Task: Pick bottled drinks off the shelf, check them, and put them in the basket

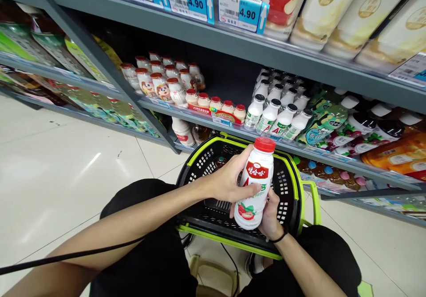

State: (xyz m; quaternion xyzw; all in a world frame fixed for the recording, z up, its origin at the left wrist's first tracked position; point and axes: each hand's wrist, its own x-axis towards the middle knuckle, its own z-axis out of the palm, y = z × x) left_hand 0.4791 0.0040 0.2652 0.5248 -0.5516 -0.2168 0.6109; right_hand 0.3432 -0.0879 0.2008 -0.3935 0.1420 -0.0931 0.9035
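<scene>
Both my hands hold one white milk drink bottle (250, 212) with a red cap and a strawberry on its label. It is upright with a slight tilt, above a black shopping basket (282, 177) with lime-green trim. My left hand (229, 175) wraps the bottle's left side, its thumb lying across the front label. At the lower right side, my right hand (271, 215) is closed around the bottle; some of its fingers are hidden behind it. A dark bottle with a blue cap (220, 161) lies inside the basket, partly covered by my left hand.
A grey shelf (186, 33) spans the view. On it stand red-capped small bottles (159, 86), a red multipack (216, 106), black-capped white bottles (271, 112) and cartons (319, 13) above. A pale stool (213, 270) shows below the basket. A black cable (76, 255) crosses my left arm.
</scene>
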